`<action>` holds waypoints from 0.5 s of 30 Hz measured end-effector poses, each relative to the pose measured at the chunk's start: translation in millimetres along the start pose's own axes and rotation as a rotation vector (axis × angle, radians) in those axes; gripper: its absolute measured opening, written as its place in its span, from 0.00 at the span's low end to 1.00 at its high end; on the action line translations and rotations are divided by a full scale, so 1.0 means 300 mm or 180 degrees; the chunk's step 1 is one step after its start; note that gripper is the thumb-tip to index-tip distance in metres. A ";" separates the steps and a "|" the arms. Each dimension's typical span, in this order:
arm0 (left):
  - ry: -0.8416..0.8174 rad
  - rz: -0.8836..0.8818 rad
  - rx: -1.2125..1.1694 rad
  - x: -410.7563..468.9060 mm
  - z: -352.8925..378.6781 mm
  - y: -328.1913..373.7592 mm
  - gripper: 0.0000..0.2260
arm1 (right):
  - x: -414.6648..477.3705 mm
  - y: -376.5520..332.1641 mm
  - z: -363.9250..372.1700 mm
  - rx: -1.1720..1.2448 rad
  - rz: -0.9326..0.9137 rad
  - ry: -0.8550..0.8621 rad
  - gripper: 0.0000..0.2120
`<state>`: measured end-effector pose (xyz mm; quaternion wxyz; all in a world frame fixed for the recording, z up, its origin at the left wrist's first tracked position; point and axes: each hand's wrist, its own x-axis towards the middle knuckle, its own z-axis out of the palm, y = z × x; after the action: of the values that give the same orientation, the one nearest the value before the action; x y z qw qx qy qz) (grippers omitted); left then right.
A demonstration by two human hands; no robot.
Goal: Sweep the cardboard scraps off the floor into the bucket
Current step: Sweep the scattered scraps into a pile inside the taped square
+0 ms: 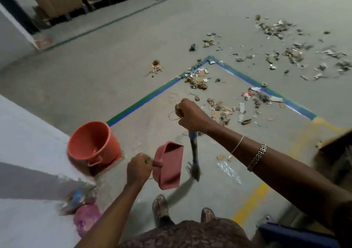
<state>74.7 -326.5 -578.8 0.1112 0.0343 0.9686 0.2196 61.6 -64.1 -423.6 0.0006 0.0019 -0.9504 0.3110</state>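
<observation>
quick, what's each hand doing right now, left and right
Left hand: closed on the handle of the red dustpan.
Right hand: closed around the top of the broom, fingers wrapped tight.

Bucket [91, 142]: orange plastic, smooth, matt. Dustpan [169, 165]: dull red plastic. Floor [114, 57]: grey concrete, matt, dusty. Scraps [198, 80]: brown cardboard, torn, rough. Bracelet [257, 157]: metal, glossy
</observation>
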 end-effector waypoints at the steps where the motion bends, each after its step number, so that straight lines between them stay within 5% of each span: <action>1: -0.0099 0.0073 0.0041 0.039 0.016 0.034 0.09 | -0.011 0.028 -0.014 0.0037 0.0143 0.0068 0.16; 5: -0.0486 0.0117 0.0138 0.186 0.074 0.151 0.13 | -0.049 0.144 -0.025 0.0212 0.0577 0.0297 0.07; 11: -0.1131 -0.0487 -0.0026 0.326 0.143 0.156 0.12 | -0.110 0.274 0.093 0.0466 0.1328 0.0767 0.13; 15: -0.1912 -0.1194 -0.0882 0.440 0.206 0.062 0.14 | -0.157 0.322 0.144 0.0413 0.2201 0.0843 0.16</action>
<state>-39.1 -268.7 -651.3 0.4320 -0.0961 0.8434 0.3046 108.3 -11.5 -515.6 0.0183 -0.3594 -0.8649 0.3500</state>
